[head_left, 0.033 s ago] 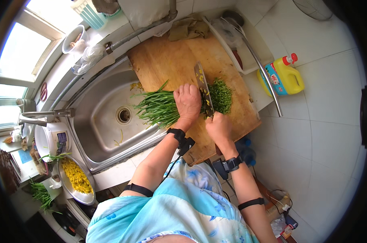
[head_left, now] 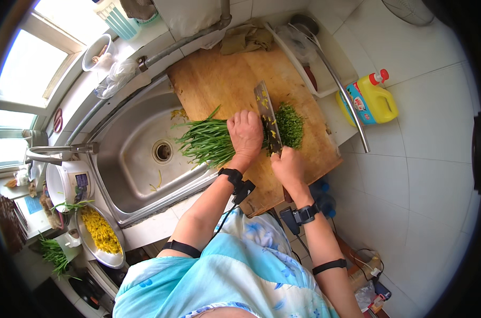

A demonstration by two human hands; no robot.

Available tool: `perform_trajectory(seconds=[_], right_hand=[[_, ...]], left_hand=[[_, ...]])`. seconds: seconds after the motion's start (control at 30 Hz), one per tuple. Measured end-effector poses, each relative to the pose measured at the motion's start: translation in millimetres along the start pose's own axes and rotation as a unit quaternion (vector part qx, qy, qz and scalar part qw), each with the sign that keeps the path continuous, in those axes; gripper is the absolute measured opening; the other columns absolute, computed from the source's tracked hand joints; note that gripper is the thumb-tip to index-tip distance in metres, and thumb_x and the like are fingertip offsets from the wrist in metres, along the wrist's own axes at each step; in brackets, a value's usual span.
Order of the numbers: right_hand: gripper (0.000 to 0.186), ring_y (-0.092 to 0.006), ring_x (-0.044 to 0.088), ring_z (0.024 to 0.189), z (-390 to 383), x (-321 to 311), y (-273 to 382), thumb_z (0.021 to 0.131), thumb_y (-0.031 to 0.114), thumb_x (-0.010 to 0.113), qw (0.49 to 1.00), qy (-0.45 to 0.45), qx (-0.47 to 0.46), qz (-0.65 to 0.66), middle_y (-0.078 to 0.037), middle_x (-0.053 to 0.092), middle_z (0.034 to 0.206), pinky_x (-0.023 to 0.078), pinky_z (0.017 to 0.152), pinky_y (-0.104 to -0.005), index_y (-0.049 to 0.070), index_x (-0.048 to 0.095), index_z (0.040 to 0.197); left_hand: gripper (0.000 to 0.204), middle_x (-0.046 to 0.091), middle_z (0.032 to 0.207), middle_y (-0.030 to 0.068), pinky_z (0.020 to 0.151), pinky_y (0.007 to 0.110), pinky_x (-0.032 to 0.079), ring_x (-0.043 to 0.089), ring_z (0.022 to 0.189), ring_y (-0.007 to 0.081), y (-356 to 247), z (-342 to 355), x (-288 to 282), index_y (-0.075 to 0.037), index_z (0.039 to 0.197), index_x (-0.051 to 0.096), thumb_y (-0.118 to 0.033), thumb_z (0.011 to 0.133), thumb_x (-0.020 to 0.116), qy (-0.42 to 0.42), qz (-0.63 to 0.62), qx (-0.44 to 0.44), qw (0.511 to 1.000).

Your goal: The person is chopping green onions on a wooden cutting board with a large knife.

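From far off, I see the left hand (head_left: 246,133) hold the greens (head_left: 204,141) down on the wood board (head_left: 214,79), thin tips over the sink (head_left: 132,143), and the right hand (head_left: 290,167) grip the flat steel knife (head_left: 267,114). The greens look light, soft and bendy (maybe slippery), so I'd press from above.

a yellow jug (head_left: 381,103) is standing behind a metal bar (head_left: 355,122); a metal tap (head_left: 60,150) is rising beside the sink (head_left: 126,153); a plastic tub (head_left: 96,64) is resting near the window (head_left: 25,69).
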State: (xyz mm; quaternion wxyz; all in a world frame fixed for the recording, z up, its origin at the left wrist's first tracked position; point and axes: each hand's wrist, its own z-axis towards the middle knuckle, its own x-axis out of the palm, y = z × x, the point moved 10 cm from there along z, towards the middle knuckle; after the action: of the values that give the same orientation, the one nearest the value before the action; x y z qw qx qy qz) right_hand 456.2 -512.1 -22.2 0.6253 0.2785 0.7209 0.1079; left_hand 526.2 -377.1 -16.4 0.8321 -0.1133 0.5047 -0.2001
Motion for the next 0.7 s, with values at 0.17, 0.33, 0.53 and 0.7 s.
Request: perform_trajectory(seconds=[0.17,0.33,0.53,0.7], right_hand=[[0.021,-0.0448,0.065,0.067,-6.5,-15.9,-27.9,0.076,0.019,0.061,0.998,-0.008,0.054,0.025,-0.027,0.064,0.070,0.053,0.064,-0.0524,-0.001,0.066,0.073],[0.022,-0.0452,0.066,0.071,-7.7,-15.5,-18.5,0.077,0.021,0.062,0.999,-0.004,0.036,-0.017,-0.027,0.066,0.074,0.054,0.068,-0.0523,0.000,0.066,0.074],[0.025,-0.0463,0.065,0.072,-12.5,-21.7,-9.2,0.081,0.024,0.062,1.000,0.004,0.013,-0.020,-0.026,0.066,0.074,0.053,0.067,-0.0533,-0.001,0.065,0.082],[0.025,-0.0445,0.066,0.070,-19.8,-24.7,-0.4,0.084,0.024,0.061,0.999,-0.038,-0.025,-0.014,-0.025,0.067,0.076,0.053,0.064,-0.0532,-0.001,0.063,0.087]], left_hand=[[0.012,0.056,0.087,0.0108,0.081,0.044,0.039,0.054,0.089,0.0311,-4.4,-0.2,1.0,-0.008,0.085,0.053,-0.013,0.085,0.063,-0.011,-0.005,-0.021,1.000],[0.011,0.056,0.089,0.0112,0.082,0.044,0.039,0.053,0.092,0.0322,-8.9,1.2,2.5,-0.008,0.088,0.055,-0.014,0.085,0.064,-0.017,-0.024,-0.061,0.998],[0.017,0.058,0.099,0.0137,0.096,0.047,0.035,0.053,0.099,0.0328,12.0,34.0,-31.3,-0.007,0.092,0.060,-0.021,0.085,0.065,0.016,-0.058,-0.061,0.996],[0.019,0.060,0.100,0.0149,0.092,0.048,0.038,0.053,0.099,0.0339,83.4,32.8,-26.8,-0.005,0.089,0.063,-0.023,0.086,0.062,0.020,0.003,-0.146,0.989]])
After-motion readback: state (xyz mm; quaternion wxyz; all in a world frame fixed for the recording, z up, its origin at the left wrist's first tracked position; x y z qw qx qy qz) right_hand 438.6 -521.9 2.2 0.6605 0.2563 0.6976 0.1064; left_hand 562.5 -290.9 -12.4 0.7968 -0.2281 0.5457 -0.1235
